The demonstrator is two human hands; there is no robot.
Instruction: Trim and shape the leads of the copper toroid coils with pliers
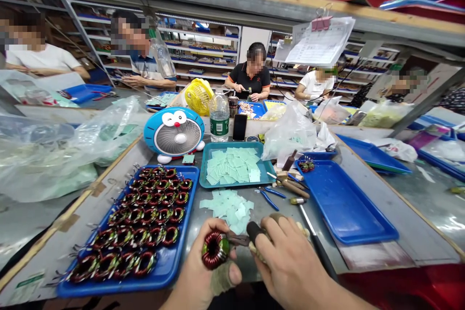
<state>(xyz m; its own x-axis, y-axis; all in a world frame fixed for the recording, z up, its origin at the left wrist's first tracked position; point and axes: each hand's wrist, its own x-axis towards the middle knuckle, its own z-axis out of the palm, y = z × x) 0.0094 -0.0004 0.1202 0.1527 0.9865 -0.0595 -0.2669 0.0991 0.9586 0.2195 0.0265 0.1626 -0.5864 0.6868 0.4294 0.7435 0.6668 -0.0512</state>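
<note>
My left hand (199, 271) is closed around a toroidal coil (220, 259) wound with dark red copper wire, with green-yellow tape on its side. Its thumb wears a beige wrap. My right hand (290, 254) grips pliers (238, 240), whose dark jaws reach the coil's right side; most of the handles is hidden in the palm. A black cover sits on one right finger. Just beyond both hands lies a loose heap of pale green sheets (232, 207). To the left, a blue tray (189, 203) carries rows of similar coils (145, 262).
A teal tray (203, 167) of green sheets lies ahead. Blue-handled cutters (269, 200) and a hammer (308, 220) lie right of centre. Further right is a blue tray (348, 203) with a few coils at its far end. A fan (174, 133) and bottle (219, 118) stand behind.
</note>
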